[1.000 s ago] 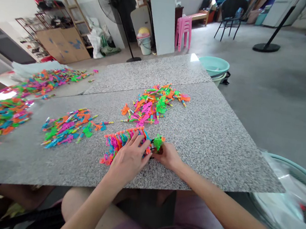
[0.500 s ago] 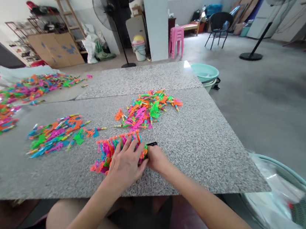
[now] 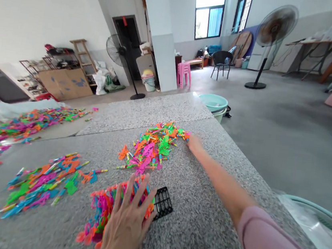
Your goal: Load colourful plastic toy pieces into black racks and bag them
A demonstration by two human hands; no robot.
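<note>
My left hand lies palm down with spread fingers on a row of small bright plastic pieces, packed side by side. From the right end of this row sticks out a black plastic grid rack, its slots bare there. At the right end of the middle pile of loose colourful plastic pieces, my right hand has its fingers drawn together against an orange piece. Whether they grip that piece is too small and blurred to tell.
Another group of loose pieces lies to the left, and larger heaps cover the far left. The speckled stone table ends along a slanting right edge. Beyond it stand teal basins and a basket with clear plastic bags.
My right hand has left the right end of the rack and reached forward to the middle pile, uncovering the black grid. My left hand stays on the row. The view has tilted up.
</note>
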